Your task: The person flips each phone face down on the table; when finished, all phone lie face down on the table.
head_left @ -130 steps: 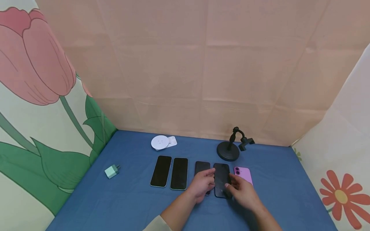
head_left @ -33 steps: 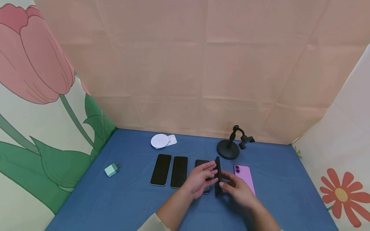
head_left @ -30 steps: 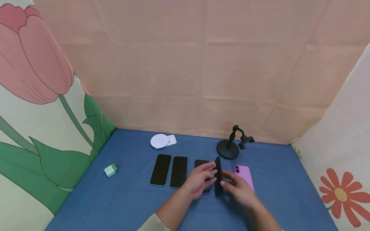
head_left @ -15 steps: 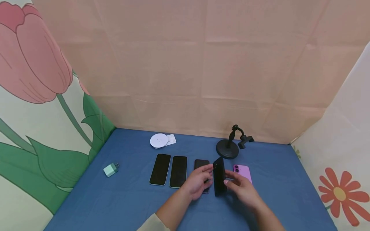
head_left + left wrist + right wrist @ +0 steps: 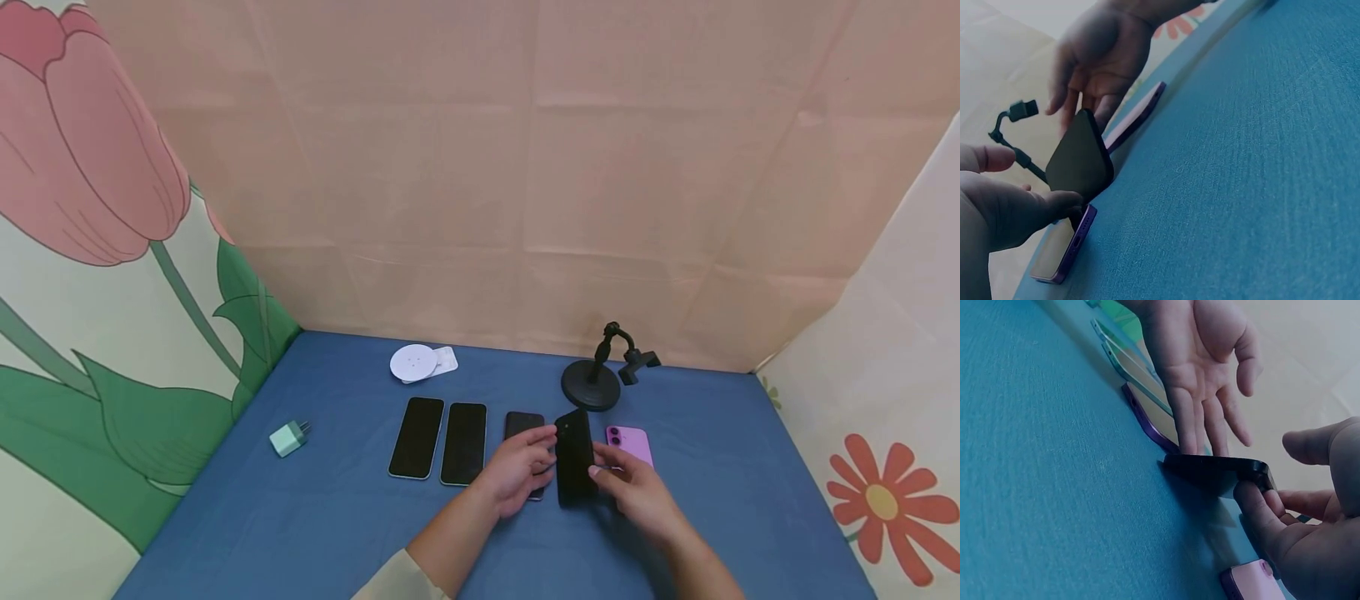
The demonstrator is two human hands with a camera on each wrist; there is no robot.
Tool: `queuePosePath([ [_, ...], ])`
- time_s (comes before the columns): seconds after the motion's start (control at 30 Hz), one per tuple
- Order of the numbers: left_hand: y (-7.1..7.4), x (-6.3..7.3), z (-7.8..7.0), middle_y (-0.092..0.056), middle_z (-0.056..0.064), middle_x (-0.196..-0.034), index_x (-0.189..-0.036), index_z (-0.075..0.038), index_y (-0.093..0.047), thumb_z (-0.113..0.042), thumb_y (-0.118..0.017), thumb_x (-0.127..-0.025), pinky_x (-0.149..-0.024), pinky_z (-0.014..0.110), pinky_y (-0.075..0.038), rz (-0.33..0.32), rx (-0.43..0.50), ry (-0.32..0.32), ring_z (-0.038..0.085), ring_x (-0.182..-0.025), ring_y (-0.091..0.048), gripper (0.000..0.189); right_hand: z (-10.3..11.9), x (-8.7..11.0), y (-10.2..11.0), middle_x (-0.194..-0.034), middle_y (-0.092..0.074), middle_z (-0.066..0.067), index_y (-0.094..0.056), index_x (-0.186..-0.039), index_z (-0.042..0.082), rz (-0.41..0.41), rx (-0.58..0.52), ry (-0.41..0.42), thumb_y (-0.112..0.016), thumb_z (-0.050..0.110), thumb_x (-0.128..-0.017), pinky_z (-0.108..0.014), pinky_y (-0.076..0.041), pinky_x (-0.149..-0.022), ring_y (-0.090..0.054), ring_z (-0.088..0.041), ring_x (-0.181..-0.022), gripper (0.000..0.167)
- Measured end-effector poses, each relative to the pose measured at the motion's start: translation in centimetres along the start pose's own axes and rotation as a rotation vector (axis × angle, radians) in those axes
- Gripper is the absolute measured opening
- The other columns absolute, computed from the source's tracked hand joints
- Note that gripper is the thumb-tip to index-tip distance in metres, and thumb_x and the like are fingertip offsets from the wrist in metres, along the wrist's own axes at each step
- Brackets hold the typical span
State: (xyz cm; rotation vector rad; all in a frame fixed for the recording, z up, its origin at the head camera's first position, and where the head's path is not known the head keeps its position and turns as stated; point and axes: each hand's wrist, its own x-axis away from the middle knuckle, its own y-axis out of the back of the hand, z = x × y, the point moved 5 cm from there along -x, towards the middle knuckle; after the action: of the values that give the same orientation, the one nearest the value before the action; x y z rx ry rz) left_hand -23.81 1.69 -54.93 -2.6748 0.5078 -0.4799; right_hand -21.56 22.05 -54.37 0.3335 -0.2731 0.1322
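While your right hand (image 5: 642, 498) pinches one edge of the tilted black phone (image 5: 574, 458), right of the frame's lower centre, your left hand (image 5: 516, 473) seems only to touch the opposite edge with straight fingers. If that one-sided pinch slips, the phone could drop to the blue cloth (image 5: 337, 508) or knock the dark phone (image 5: 523, 423) partly hidden by your left hand.

Tilted black phone (image 5: 575, 458) between hands (image 5: 516, 472) (image 5: 637, 492)
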Motion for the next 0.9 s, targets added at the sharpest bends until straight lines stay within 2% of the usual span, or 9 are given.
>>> queuePosePath([
  [0.2,-0.01,-0.11,0.07,-0.038,0.022,-0.162,-0.155,-0.001,-0.044,0.0,-0.052,-0.098,-0.117,0.063,-0.032,-0.003,-0.002,0.006,0.043,-0.141,-0.043,0.058,-0.23,-0.01,0.11,-0.136,-0.063,-0.014,-0.055,-0.148,0.006,-0.029,0.042,0.005,-0.069,0.032,-0.1,-0.052,-0.057,-0.091,-0.063,-0.031,-0.119,0.057],
  [0.5,-0.1,-0.06,0.16,-0.036,0.023,-0.162,-0.155,-0.001,-0.043,-0.001,-0.05,-0.1,-0.117,0.061,-0.033,0.004,-0.003,0.009,0.043,-0.141,-0.042,0.056,-0.57,0.0,0.23,-0.128,-0.066,-0.014,-0.057,-0.145,0.0,-0.075,0.061,0.024,-0.07,0.023,-0.099,-0.036,-0.054,-0.073,-0.064,-0.025,-0.104,0.053],
  [0.77,-0.15,0.08,0.12,-0.034,0.024,-0.164,-0.155,0.001,-0.042,0.001,-0.05,-0.098,-0.117,0.059,-0.034,0.01,-0.009,0.0,0.043,-0.142,-0.04,0.058,-0.59,0.0,0.01,-0.119,-0.069,-0.013,-0.057,-0.142,-0.005,-0.089,0.091,0.066,-0.07,0.017,-0.099,-0.03,-0.059,-0.078,-0.067,-0.022,-0.1,0.049],
  [0.9,-0.17,0.14,0.03,-0.033,0.024,-0.164,-0.155,0.001,-0.042,0.001,-0.05,-0.099,-0.117,0.059,-0.034,0.011,-0.01,-0.002,0.043,-0.143,-0.039,0.057,-0.64,-0.03,0.01,-0.121,-0.069,-0.015,-0.057,-0.141,-0.006,-0.088,0.105,0.08,-0.07,0.016,-0.099,-0.031,-0.059,-0.078,-0.067,-0.023,-0.101,0.049],
])
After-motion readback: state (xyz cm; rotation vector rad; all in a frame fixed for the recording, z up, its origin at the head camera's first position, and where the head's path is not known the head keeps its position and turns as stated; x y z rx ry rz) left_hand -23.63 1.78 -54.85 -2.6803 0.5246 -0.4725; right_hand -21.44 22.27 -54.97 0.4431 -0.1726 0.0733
